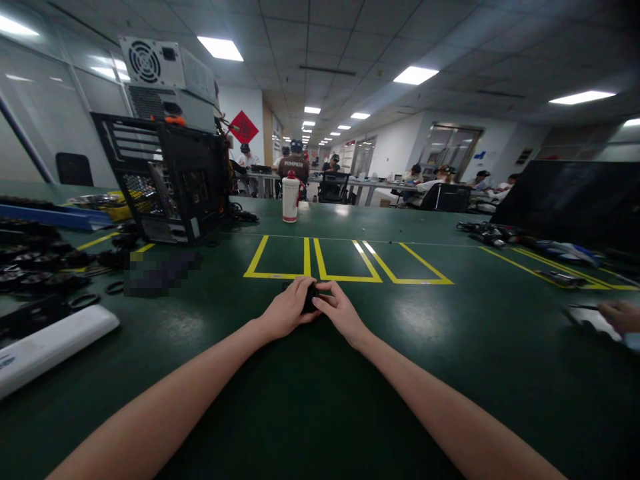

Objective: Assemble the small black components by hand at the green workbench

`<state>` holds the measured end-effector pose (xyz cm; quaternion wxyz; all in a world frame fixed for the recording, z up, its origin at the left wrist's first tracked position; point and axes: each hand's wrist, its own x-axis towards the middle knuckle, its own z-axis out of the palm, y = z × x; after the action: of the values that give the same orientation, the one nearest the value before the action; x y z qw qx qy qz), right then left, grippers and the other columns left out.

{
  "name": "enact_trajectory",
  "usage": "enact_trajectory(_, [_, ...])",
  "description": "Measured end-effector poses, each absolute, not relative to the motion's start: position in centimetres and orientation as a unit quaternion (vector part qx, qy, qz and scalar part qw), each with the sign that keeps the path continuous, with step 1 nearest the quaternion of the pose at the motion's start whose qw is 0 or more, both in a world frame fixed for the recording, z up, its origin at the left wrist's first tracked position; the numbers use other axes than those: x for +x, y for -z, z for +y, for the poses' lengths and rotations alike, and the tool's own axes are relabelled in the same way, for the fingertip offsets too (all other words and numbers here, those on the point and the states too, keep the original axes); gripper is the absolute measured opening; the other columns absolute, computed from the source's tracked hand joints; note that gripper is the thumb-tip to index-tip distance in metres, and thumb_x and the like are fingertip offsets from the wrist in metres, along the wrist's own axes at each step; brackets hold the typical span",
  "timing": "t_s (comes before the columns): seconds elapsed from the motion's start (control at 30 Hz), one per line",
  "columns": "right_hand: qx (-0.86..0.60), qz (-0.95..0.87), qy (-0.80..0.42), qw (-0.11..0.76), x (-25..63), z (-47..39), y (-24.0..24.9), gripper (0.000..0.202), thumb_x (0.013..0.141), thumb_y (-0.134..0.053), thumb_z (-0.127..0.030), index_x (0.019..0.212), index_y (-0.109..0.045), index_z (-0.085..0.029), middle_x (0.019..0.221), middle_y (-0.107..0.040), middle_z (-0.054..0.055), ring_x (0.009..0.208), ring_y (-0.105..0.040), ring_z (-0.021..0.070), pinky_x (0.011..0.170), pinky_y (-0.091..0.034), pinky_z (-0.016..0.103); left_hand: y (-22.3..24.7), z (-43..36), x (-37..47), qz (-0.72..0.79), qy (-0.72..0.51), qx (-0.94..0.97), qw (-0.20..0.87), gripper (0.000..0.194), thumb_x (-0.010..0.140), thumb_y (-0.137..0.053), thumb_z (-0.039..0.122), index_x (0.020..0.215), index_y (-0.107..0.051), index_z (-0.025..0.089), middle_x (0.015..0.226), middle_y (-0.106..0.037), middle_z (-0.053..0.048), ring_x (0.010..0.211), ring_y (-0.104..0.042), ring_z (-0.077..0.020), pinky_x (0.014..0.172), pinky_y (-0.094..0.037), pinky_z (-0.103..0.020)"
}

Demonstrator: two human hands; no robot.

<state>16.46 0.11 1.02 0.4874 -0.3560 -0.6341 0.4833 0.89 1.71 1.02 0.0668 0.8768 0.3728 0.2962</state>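
Observation:
Both hands meet over the green tabletop (pixel 320 400), just in front of the yellow tape outlines. Between them is a small black object (pixel 309 300), mostly covered by fingers, so its kind does not show. My left hand (pixel 289 308) is wrapped over it from the left. From the other side, my right hand (pixel 341 310) grips its right edge with thumb and fingers.
Yellow tape outlines (pixel 345 279) mark the table ahead. A black computer case (pixel 195 180) carries power supplies (pixel 165 67) at left. A white cup (pixel 290 199) stands behind the outlines. Cables and a white bar (pixel 60 343) lie left. Another person's hand (pixel 620 316) is at right.

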Motion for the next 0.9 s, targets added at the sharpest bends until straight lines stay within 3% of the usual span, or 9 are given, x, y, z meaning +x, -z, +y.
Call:
enact_trajectory(0.13, [-0.350, -0.638, -0.473, 0.496, 16.48, 0.10, -0.96, 0.016, 0.073, -0.052, -0.024, 0.088, -0.049, -0.023, 0.103, -0.049, 0.000, 0.099, -0.050, 0.0167, 0.081, -0.045, 0.031, -1.05, 1.81, 0.98, 0.379, -0.298, 0.873, 0.070, 0.056, 0.073, -0.055, 0.031, 0.119, -0.024, 0.021, 0.118, -0.036, -0.008, 0.104, -0.045, -0.0223, 0.081, -0.045, -0.038])
enact_trajectory(0.37, [-0.374, -0.640, -0.468, 0.481, 16.65, 0.33, -0.68, 0.031, 0.073, -0.053, -0.028, 0.103, -0.046, -0.024, 0.109, -0.049, 0.002, 0.102, -0.049, 0.0172, 0.086, -0.042, 0.034, -1.18, 1.64, 0.95, 0.387, -0.290, 0.872, 0.077, 0.056, 0.073, -0.055, 0.031, 0.119, -0.023, 0.023, 0.118, -0.036, -0.008, 0.104, -0.045, -0.0230, 0.081, -0.045, -0.040])
enact_trajectory(0.57, [-0.360, -0.644, -0.481, 0.473, 16.54, -0.03, -1.03, 0.025, 0.073, -0.053, -0.029, 0.097, -0.047, -0.025, 0.102, -0.051, 0.001, 0.098, -0.051, 0.0180, 0.076, -0.047, 0.032, -0.85, 1.72, 0.92, 0.377, -0.298, 0.875, 0.056, 0.058, 0.073, -0.056, 0.032, 0.119, -0.023, 0.022, 0.118, -0.036, -0.008, 0.106, -0.044, -0.0223, 0.082, -0.045, -0.038])
enact_trajectory(0.7, [-0.356, -0.639, -0.478, 0.486, 16.52, 0.19, -0.81, 0.020, 0.073, -0.052, -0.029, 0.092, -0.048, -0.024, 0.100, -0.052, 0.000, 0.099, -0.051, 0.0176, 0.078, -0.046, 0.032, -0.67, 1.86, 1.04, 0.379, -0.303, 0.873, 0.047, 0.057, 0.072, -0.057, 0.033, 0.118, -0.024, 0.022, 0.117, -0.037, -0.008, 0.107, -0.043, -0.0231, 0.085, -0.043, -0.040])
enact_trajectory(0.9, [-0.371, -0.635, -0.479, 0.479, 16.70, 0.39, -0.76, 0.031, 0.073, -0.053, -0.028, 0.103, -0.047, -0.023, 0.108, -0.051, 0.003, 0.101, -0.050, 0.0181, 0.085, -0.043, 0.035, -0.70, 1.82, 1.07, 0.385, -0.299, 0.871, 0.054, 0.056, 0.072, -0.057, 0.031, 0.117, -0.025, 0.022, 0.116, -0.037, -0.008, 0.104, -0.045, -0.0223, 0.082, -0.044, -0.039])
